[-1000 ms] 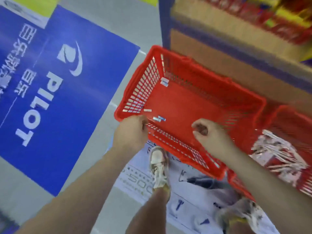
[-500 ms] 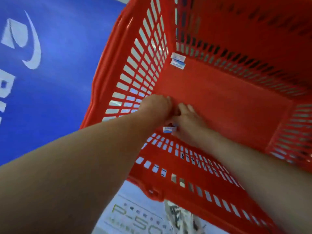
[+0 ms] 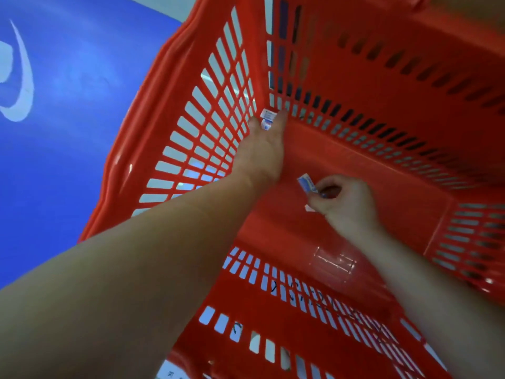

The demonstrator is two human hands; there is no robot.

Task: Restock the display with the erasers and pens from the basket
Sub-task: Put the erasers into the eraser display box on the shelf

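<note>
The left fingers [image 3: 281, 117] are long and nearly straight. Thumb and forefinger sit either side of the corner erasers [image 3: 266, 120], two small white-and-blue packets stacked in the far left corner of the basket [image 3: 153, 110]. They touch the packets, but I cannot tell whether the pinch has closed. To do this well, the tips should probably slide down to the lower packet and close on both at once, then draw them away from the slotted wall before lifting; otherwise a tip could catch in a slot or leave one packet behind. The left hand [image 3: 259, 157] has its back to the camera, wrist straight, forearm reaching deep into the basket from the near left. The right fingers [image 3: 328, 184] are curled, pinching the held erasers [image 3: 307, 184] against the thumb. The right hand [image 3: 347, 203] hovers over the middle of the basket's bottom, forearm coming in from the near right. That grip looks full, so it needs a firm pinch. No pens show. Outside the basket lies a blue mat [image 3: 68, 132].
</note>
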